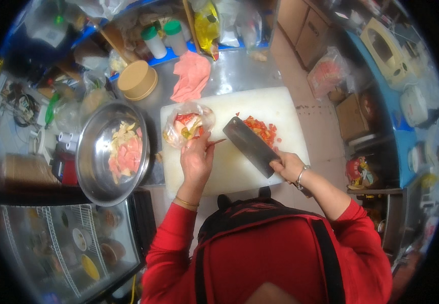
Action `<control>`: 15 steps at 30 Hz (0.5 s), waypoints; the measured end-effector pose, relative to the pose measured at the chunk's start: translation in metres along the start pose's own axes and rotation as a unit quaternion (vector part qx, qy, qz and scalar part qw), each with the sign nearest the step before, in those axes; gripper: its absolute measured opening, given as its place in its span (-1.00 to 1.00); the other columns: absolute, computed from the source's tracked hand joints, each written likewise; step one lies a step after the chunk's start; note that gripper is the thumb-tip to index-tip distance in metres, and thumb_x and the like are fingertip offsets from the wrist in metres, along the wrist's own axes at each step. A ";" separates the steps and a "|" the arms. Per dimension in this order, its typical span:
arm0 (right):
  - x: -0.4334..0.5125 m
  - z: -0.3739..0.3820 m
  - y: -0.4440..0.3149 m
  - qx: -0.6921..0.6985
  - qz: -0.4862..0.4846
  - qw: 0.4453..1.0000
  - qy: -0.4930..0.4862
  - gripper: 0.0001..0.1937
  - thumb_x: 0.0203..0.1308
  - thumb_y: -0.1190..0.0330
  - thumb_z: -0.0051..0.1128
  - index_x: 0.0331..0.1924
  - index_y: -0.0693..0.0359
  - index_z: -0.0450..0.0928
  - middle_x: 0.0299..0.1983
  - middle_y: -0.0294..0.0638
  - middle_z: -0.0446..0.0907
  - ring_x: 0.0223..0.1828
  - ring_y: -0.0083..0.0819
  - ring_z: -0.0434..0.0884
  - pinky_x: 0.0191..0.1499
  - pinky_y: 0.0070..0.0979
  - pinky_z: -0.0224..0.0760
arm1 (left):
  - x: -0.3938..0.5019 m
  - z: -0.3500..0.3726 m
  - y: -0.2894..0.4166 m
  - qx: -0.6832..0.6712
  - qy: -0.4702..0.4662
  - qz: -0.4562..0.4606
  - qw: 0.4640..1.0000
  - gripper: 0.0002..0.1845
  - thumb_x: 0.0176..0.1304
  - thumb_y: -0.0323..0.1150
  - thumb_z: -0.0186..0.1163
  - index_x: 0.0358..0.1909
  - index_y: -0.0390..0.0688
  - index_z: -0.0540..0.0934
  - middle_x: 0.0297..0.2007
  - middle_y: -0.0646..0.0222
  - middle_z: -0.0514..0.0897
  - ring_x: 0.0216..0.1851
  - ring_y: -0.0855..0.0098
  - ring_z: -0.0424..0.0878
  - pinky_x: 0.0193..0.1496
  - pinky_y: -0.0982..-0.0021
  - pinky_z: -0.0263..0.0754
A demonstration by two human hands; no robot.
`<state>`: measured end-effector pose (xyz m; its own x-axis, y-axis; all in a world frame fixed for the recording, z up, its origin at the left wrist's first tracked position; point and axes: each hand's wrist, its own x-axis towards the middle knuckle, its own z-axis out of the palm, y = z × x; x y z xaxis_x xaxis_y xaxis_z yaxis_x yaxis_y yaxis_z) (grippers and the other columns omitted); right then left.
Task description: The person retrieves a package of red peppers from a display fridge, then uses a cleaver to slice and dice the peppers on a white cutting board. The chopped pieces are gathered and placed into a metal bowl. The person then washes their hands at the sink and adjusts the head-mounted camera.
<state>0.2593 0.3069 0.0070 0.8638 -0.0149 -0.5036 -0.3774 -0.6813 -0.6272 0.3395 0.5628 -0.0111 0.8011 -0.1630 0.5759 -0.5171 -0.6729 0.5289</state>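
Observation:
My right hand (289, 167) grips the handle of a dark-bladed cleaver (250, 146), held over a white cutting board (238, 178). Chopped red pepper (261, 131) lies in a pile at the far side of the blade, partly hidden by it. My left hand (196, 159) is at the near edge of a clear plastic bag (172, 131), which contains red, pale and yellowish-green pieces. From between the left thumb and fingers juts a thin, pointed red pepper (217, 141). The fingertips partly cover what they hold.
Left of the board stands a steel bowl (94, 163) with pink and pale yellow slices (126, 152). Behind are a pink cloth (191, 74), stacked brown paper bowls (138, 79) and green-capped containers (174, 38). A glass-topped display cooler (71, 243) is at lower left.

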 end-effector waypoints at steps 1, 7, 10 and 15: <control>0.000 0.000 0.000 -0.006 -0.011 1.000 -0.001 -0.69 0.20 0.27 0.00 -0.20 0.42 0.41 -0.48 0.03 0.61 -0.67 -0.23 0.57 -0.55 -0.38 0.47 | -0.005 0.002 0.001 0.014 -0.030 0.001 0.999 -0.82 -0.05 -0.48 0.26 -0.34 -0.09 0.63 -0.47 0.32 0.60 -0.39 0.25 0.52 -0.29 0.33 0.38; -0.002 0.000 -0.001 0.013 -0.017 1.000 0.005 -0.68 0.21 0.27 -0.02 -0.16 0.42 0.39 -0.42 0.02 0.63 -0.73 -0.32 0.53 -0.63 -0.41 0.44 | 0.004 0.000 -0.019 0.064 -0.013 0.010 0.998 -0.91 -0.02 -0.46 0.21 -0.42 -0.12 0.62 -0.47 0.30 0.59 -0.36 0.21 0.51 -0.27 0.23 0.35; -0.003 0.001 -0.002 0.009 -0.013 1.000 0.004 -0.68 0.22 0.28 -0.02 -0.16 0.44 0.38 -0.40 0.02 0.64 -0.74 -0.32 0.52 -0.64 -0.41 0.43 | 0.016 0.003 -0.032 0.146 -0.038 -0.015 0.988 -0.97 -0.04 -0.47 0.18 -0.51 -0.13 0.57 -0.48 0.29 0.59 -0.37 0.18 0.52 -0.31 0.21 0.33; -0.001 -0.001 -0.002 0.012 0.003 1.000 -0.014 -0.68 0.22 0.28 -0.02 -0.17 0.46 0.38 -0.41 0.00 0.64 -0.75 -0.33 0.51 -0.65 -0.42 0.42 | 0.009 0.015 -0.049 0.275 -0.115 -0.027 0.954 -0.89 -0.09 -0.39 0.26 -0.50 -0.11 0.53 -0.51 0.25 0.60 -0.38 0.19 0.57 -0.32 0.20 0.36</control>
<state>0.2590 0.3073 0.0095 0.8521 0.0006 -0.5234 -0.3909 -0.6642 -0.6372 0.3761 0.5834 -0.0411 0.8996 -0.2286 0.3720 -0.2875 -0.9514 0.1106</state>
